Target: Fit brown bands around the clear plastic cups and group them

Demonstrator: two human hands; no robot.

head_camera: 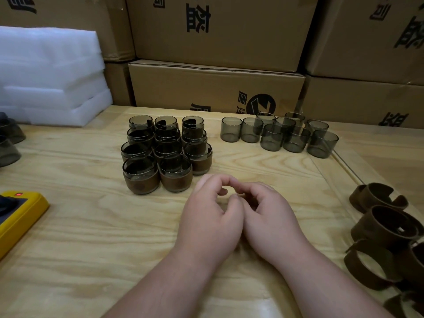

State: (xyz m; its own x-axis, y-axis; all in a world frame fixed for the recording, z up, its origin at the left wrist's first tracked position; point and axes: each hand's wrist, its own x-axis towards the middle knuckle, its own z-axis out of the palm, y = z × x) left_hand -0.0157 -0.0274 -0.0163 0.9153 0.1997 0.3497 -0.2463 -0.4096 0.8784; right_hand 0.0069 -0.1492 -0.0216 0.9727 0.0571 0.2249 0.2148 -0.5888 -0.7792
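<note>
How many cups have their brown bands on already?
11 banded cups in one central block: three rows of three, plus two in front. Left-edge cups are too cut off to judge.

Dim, even overhead light, soft shadows, wide-angle bending at the edges, slight overall softness.

Likely a packing room or small warehouse: printed cardboard cartons (218, 33) stacked across the top of the frame, white foam sheets (50, 74) upper left, a plywood counter (91, 226) below.
</note>
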